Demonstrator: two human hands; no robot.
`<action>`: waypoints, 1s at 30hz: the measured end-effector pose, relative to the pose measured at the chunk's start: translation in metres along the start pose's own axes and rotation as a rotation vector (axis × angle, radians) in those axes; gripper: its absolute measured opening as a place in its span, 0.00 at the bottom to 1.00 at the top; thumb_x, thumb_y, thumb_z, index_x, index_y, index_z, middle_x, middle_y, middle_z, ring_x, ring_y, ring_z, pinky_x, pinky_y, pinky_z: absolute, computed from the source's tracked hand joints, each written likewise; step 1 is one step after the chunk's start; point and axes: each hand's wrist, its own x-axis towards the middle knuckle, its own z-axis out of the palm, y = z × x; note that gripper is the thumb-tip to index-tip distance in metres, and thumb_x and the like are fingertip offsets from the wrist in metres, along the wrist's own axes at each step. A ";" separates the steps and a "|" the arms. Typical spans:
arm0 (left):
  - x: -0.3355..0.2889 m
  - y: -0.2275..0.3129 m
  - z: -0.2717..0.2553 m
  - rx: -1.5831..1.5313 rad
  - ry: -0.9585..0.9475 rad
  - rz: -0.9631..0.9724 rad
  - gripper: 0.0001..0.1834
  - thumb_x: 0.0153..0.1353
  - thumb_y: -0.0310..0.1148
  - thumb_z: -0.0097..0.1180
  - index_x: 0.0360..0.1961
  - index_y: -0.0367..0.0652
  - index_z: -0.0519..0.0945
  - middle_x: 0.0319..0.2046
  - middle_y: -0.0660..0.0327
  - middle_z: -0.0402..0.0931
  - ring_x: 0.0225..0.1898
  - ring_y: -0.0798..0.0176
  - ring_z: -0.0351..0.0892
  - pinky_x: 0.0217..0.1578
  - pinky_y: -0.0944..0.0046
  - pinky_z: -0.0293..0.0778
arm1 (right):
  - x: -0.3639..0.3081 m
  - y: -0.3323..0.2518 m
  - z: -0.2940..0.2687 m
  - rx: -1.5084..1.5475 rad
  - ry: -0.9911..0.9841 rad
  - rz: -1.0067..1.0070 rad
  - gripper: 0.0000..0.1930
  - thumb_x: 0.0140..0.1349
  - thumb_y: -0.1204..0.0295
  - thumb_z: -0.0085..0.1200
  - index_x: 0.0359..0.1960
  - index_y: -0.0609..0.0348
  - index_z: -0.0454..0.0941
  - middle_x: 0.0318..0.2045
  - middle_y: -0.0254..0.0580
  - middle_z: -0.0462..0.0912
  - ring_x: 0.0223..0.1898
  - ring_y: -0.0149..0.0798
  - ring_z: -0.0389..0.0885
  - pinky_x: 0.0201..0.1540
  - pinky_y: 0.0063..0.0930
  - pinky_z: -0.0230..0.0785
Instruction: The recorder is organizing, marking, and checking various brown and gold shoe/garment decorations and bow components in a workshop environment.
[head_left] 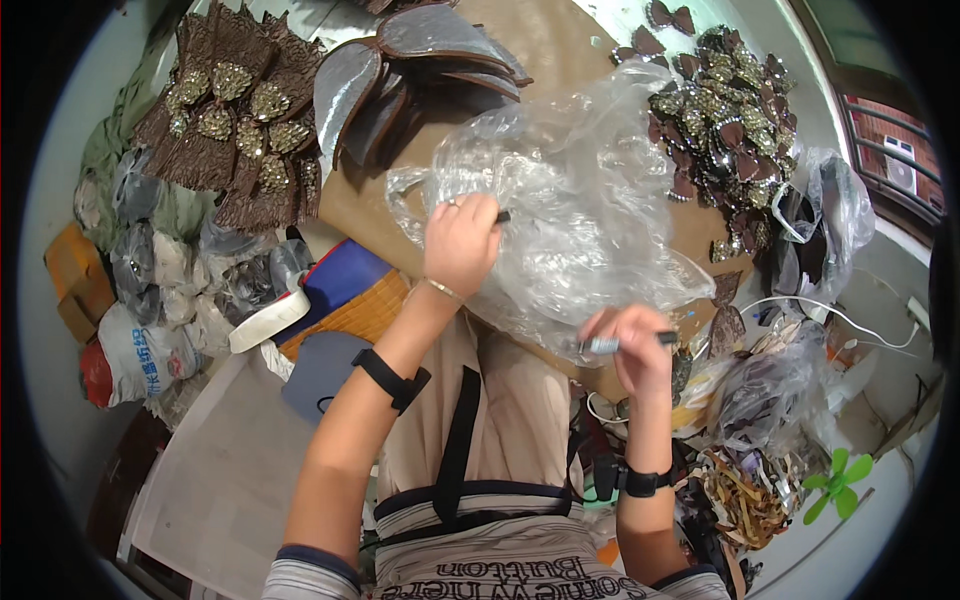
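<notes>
My left hand (460, 240) presses down on a large crumpled clear plastic bag (580, 200) that lies on the brown worktable (360, 205); a small dark object pokes out between its fingers. My right hand (632, 345) is closed around a thin pen-like tool with a silver barrel and dark tip (610, 344), held at the bag's near edge. Both wrists wear black straps.
Brown bow-shaped pieces with glittering centres (235, 110) are stacked at the far left. Grey leaf-shaped pieces (400, 70) lie beside them. A heap of small dark jewelled bows (725, 120) sits at the right. Bags, a tape roll (268, 320), cables and scraps crowd both sides.
</notes>
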 end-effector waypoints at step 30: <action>0.063 0.007 0.069 -0.394 0.127 0.047 0.20 0.54 0.28 0.59 0.45 0.38 0.63 0.57 0.47 0.65 0.46 0.38 0.72 0.45 0.49 0.70 | 0.048 0.088 -0.005 -0.991 0.326 -0.337 0.07 0.55 0.77 0.57 0.35 0.63 0.80 0.30 0.44 0.81 0.34 0.40 0.79 0.40 0.27 0.69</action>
